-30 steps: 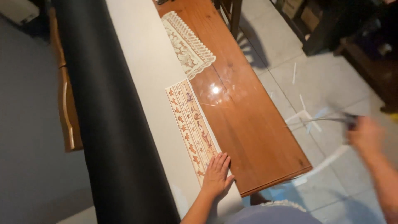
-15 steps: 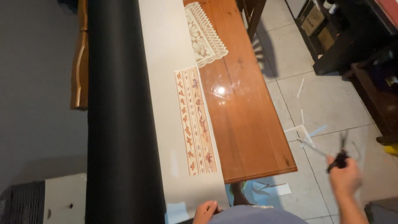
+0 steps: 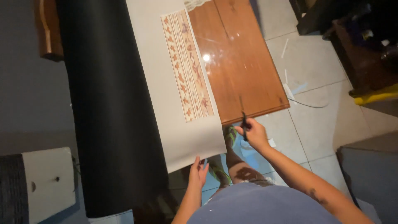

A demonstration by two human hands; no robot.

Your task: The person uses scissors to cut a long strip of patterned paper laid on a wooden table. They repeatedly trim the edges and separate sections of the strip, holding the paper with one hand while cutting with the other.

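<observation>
Head view: the right hand (image 3: 256, 133) grips dark scissors (image 3: 243, 117), blades pointing away at the wooden worktop (image 3: 244, 70) edge. The left hand (image 3: 198, 173) pinches the pale sheet (image 3: 182, 137) at its near edge; the sheet's long axis runs away from the person.
</observation>
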